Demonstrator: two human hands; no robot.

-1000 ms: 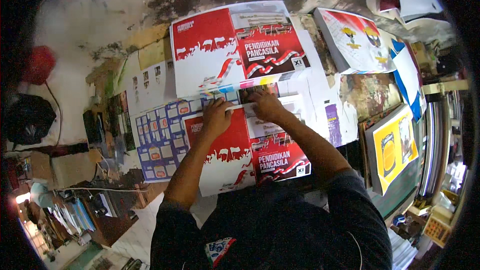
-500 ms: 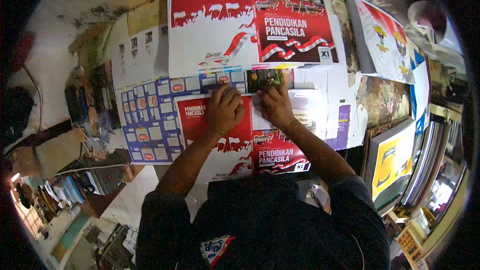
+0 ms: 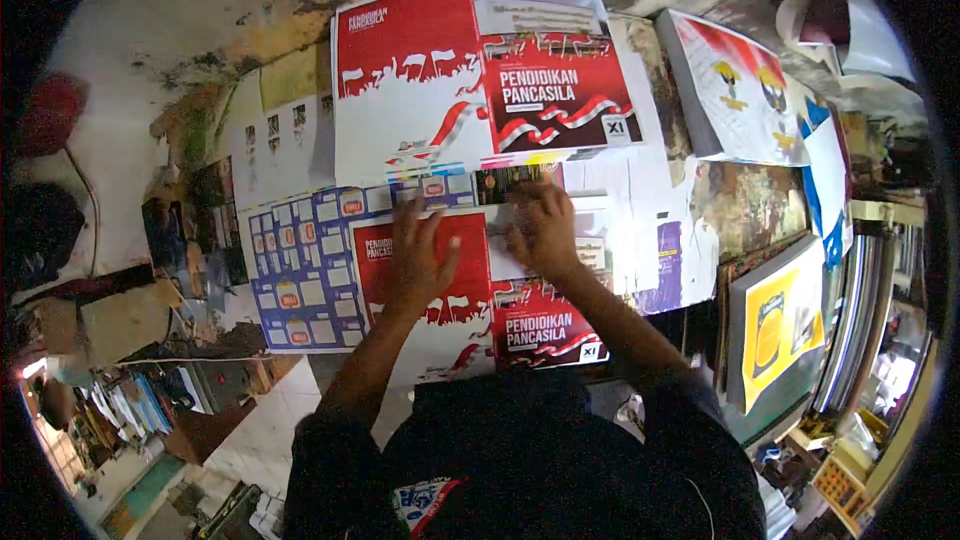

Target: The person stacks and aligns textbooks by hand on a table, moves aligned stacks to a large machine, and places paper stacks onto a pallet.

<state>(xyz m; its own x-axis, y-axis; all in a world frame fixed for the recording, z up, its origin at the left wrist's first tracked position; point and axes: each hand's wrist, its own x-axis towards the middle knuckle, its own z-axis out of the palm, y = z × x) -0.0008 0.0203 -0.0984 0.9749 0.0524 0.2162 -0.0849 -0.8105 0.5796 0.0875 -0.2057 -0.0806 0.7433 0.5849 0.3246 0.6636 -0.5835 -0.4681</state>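
Note:
A printed cover sheet (image 3: 455,310), red and white with crowd-and-flag artwork, lies in front of me on the work surface. My left hand (image 3: 425,258) is over its red left panel, fingers spread and thumb out to the side, gripping nothing. On the right panel, near the far edge, is my right hand (image 3: 545,232). Its fingers are bent but apart, with the thumb off to the left, and nothing shows between them. Just beyond lies a larger matching stack of cover sheets (image 3: 410,130). A purple sheet with white boxes (image 3: 305,270) extends from under the near sheet.
Toward the far right sits a thick stack of red-and-white printed sheets (image 3: 735,90). Closer on the right, a yellow print (image 3: 780,335) lies on a dark-edged stack. Shelves of flat boards (image 3: 850,310) run along the right side. Cluttered shelving (image 3: 150,390) stands at the left.
My left hand has slid slightly left and nearer to me, its fingers spreading wider. My right hand stays near the same part of the sheet. The whole view has shifted a little.

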